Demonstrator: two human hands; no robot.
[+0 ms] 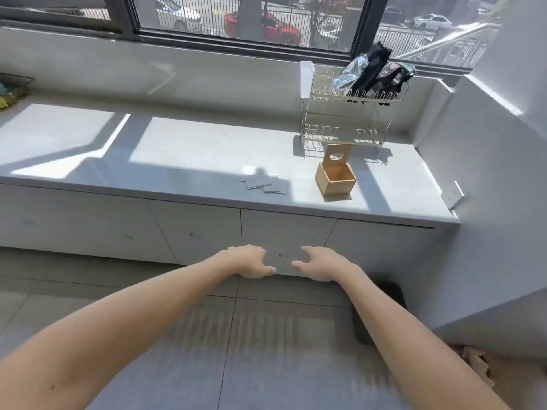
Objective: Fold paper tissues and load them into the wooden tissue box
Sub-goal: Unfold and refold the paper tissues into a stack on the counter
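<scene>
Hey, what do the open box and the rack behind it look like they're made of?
The tissue box looks like light, unpainted wood: tan panels, matte finish, with a round hole in its raised lid. The dish rack appears to be thin metal wire, cream or pale-coated; the coating can't be confirmed.

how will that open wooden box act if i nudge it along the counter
The wooden tissue box looks rigid, so it should probably slide rather than flex. Its lid stands upright at the back, so a push there may swing it or tip the seemingly empty box.

One wooden tissue box (pixel 336 179), one wire rack (pixel 340 125) — a few loose tissues (pixel 263 186), count unclear.
</scene>
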